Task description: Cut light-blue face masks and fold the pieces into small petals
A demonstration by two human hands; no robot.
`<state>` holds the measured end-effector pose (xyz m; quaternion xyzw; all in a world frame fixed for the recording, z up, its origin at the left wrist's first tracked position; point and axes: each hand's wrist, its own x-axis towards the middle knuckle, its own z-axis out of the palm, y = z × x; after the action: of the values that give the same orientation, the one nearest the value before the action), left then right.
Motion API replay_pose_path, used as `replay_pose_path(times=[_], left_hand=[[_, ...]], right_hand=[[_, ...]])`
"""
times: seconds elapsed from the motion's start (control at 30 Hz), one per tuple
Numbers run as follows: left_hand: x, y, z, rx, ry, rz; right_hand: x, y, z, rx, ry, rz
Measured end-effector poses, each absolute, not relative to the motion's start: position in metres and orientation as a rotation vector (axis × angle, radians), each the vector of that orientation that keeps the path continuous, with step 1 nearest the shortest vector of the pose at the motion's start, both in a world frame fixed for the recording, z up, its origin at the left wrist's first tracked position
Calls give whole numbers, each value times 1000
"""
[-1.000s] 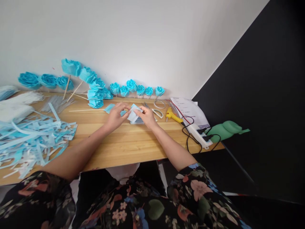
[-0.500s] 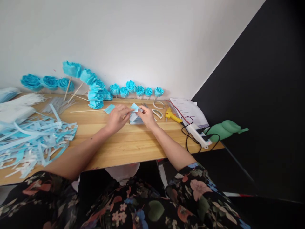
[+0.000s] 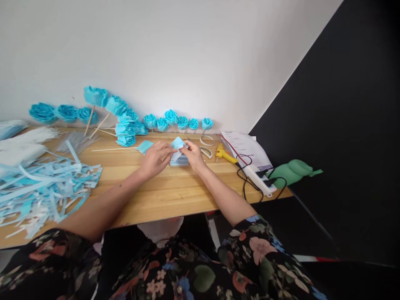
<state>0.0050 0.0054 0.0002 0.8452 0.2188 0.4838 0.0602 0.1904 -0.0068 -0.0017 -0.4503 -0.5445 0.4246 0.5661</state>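
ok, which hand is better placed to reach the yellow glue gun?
Probably right. The right hand sits nearest the glue gun; the left hand is farther, across the blue paper both hands pinch.

Pinching blue paper (image 3: 178, 143), left hand (image 3: 155, 158), right hand (image 3: 194, 154)

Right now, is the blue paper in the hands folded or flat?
Partly folded: the blue paper bends upward, pinched between left hand and right hand.

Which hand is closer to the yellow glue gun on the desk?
Right. The right hand sits just left of the glue gun, pinching a blue paper piece; the left hand holds the same paper from farther left.
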Motion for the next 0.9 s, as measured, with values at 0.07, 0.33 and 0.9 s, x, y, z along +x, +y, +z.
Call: replay_pose_path(times=[0.07, 0.33, 0.9], left_hand=[[4, 5, 4, 2449, 695, 1531], [-1, 13, 7, 1975, 958, 1530], [-3, 13, 10, 1817, 852, 1120]], right_hand=[[190, -8, 0, -1046, -1274, 1001], [188, -11, 1, -1048, -1354, 1033], [191, -10, -5, -1078, -1502, 975]])
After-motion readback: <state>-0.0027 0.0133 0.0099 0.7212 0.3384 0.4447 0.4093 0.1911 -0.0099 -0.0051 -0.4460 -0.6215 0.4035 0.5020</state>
